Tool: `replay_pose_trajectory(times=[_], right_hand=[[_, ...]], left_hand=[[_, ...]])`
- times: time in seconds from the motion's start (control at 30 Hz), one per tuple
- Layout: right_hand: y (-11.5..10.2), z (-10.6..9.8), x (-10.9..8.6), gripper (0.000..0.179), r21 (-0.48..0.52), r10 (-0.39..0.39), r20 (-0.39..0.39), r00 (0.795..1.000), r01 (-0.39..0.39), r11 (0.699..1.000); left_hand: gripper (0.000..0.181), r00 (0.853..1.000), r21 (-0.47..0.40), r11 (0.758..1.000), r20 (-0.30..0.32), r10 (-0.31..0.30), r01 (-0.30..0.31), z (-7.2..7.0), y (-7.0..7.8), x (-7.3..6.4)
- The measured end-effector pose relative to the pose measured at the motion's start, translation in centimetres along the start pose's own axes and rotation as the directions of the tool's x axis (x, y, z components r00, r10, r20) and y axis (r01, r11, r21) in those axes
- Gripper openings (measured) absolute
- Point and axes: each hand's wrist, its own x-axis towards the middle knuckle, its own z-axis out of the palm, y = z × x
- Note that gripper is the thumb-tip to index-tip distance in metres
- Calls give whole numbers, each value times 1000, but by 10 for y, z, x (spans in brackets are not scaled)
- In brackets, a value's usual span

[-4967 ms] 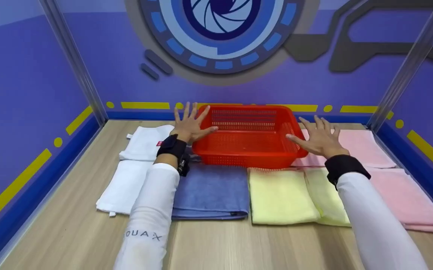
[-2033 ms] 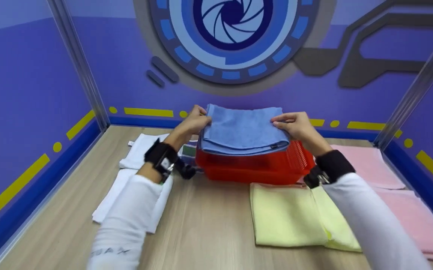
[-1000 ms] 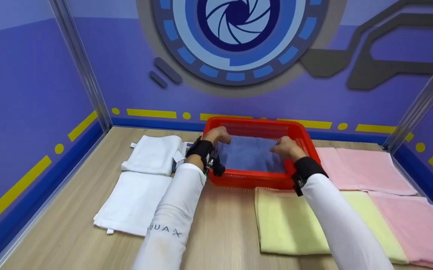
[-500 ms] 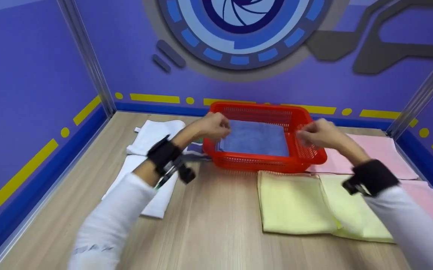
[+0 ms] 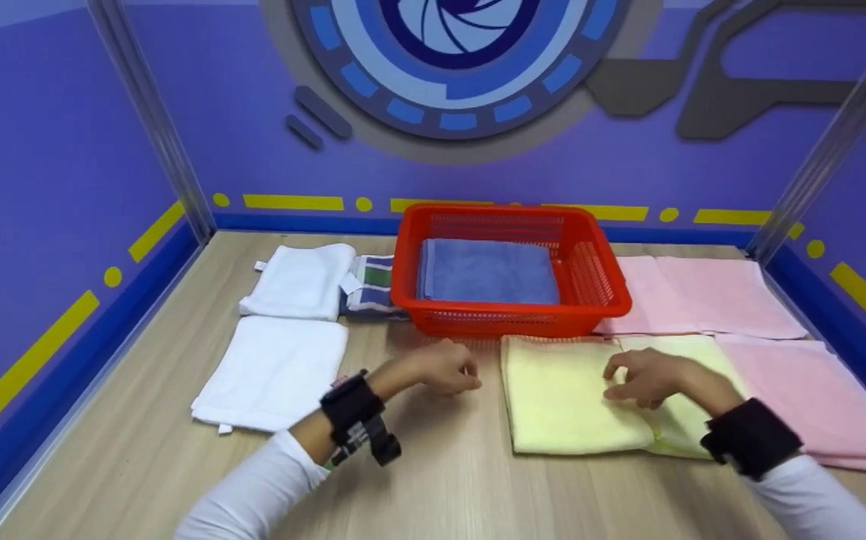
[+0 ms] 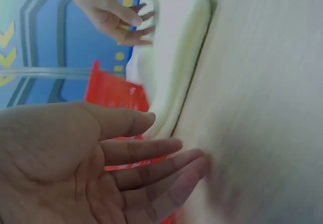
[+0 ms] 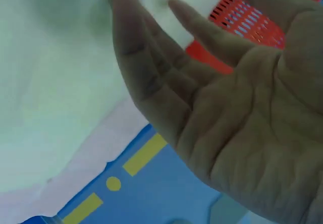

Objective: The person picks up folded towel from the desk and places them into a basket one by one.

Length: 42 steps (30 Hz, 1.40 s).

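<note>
My left hand [image 5: 444, 367] is over the bare wood just left of the folded yellow towel [image 5: 564, 394]; in the left wrist view its fingers are relaxed and hold nothing. Over the seam between that towel and a second yellow towel [image 5: 692, 352] is my right hand [image 5: 651, 377], its fingers loosely bent around nothing. Whether its fingertips touch the cloth I cannot tell. Behind the hands, a folded blue towel [image 5: 491, 271] lies flat inside the red plastic basket [image 5: 493, 319], towards its left side.
Two white towels [image 5: 268, 375] lie at the left, one behind the other. A striped towel [image 5: 377, 279] is partly under the basket's left side. Pink towels [image 5: 816, 397] cover the right of the wooden table [image 5: 433, 487]. Purple panels [image 5: 215, 112] enclose the back and sides.
The blue towel was lifted from the table, set down in the basket and let go. Since then both hands have drawn back towards the front, the right one over the yellow towels.
</note>
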Motion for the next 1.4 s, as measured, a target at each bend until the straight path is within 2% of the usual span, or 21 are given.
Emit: replay_pose_trajectory(times=[0.07, 0.2, 0.27, 0.37, 0.43, 0.47, 0.5, 0.6, 0.73, 0.77, 0.8, 0.83, 0.87, 0.93, 1.0, 1.03, 1.07, 1.17, 1.23, 1.3, 1.4], right_hand=[[-2, 13, 7, 36, -34, -11, -91, 996, 8, 999], [-10, 28, 16, 36, -74, -39, -231, 972, 23, 997], [-16, 33, 19, 35, -87, -52, -274, 960, 29, 996], [-21, 41, 25, 35, -110, -79, -317, 945, 46, 993], [-23, 45, 26, 35, -84, -99, -330, 939, 76, 994], [-22, 47, 27, 37, -61, -110, -333, 936, 94, 994], [-22, 49, 27, 39, -35, -117, -336, 934, 112, 993], [-18, 54, 23, 42, 42, -102, -360, 927, 125, 991], [-11, 60, 18, 30, 79, -28, -389, 921, 64, 995], [-9, 62, 18, 32, 83, -13, -390, 921, 50, 995], [-8, 64, 18, 35, 88, -3, -390, 921, 40, 995], [-8, 66, 18, 38, 97, 6, -386, 923, 34, 995], [-8, 67, 18, 37, 103, 9, -382, 924, 33, 994], [-10, 70, 18, 36, 114, 22, -384, 923, 24, 993], [-14, 70, 21, 34, 118, 31, -389, 921, 17, 993], [-16, 69, 22, 35, 118, 32, -392, 919, 16, 993], [-19, 68, 24, 36, 112, 33, -396, 918, 13, 994], [-25, 63, 30, 36, 107, 33, -404, 914, 11, 994], [-28, 61, 32, 34, 122, 51, -402, 914, -2, 993], [-29, 60, 32, 34, 140, 65, -398, 915, -9, 990], [-26, 61, 30, 35, 192, 66, -403, 913, 14, 981]], left_hand=[[25, 1000, -7, 1000, -27, 3, -3, 12, 4, 10], [30, 993, -30, 999, -116, -27, 24, 28, 12, 22], [39, 983, -34, 998, -175, -65, 60, 34, 15, 25], [73, 961, -52, 990, -237, -140, 131, 41, 15, 27], [68, 948, -71, 985, -270, -170, 156, 43, 13, 27], [76, 945, -87, 983, -275, -178, 160, 43, 12, 26], [74, 941, -94, 983, -289, -178, 157, 43, 11, 25], [54, 932, -125, 985, -329, -154, 119, 43, 6, 21], [12, 927, -182, 980, -349, -140, 80, 42, 1, 17], [9, 927, -206, 976, -347, -143, 74, 43, 0, 17], [9, 930, -261, 963, -332, -157, 69, 43, 0, 16], [9, 939, -341, 938, -300, -169, 60, 43, -1, 15], [7, 948, -430, 901, -261, -181, 53, 44, -1, 15], [14, 958, -591, 804, -187, -218, 68, 44, -2, 13], [30, 960, -732, 675, -114, -256, 93, 42, -1, 12], [35, 958, -768, 631, -88, -273, 109, 41, -1, 12], [39, 954, -780, 615, -85, -288, 116, 39, -1, 12], [44, 947, -783, 614, -114, -300, 100, 34, 0, 14], [44, 947, -760, 644, -137, -289, 87, 32, 0, 15], [44, 948, -744, 664, -156, -276, 70, 32, 0, 16], [43, 948, -730, 680, -170, -271, 63, 34, 0, 17]])
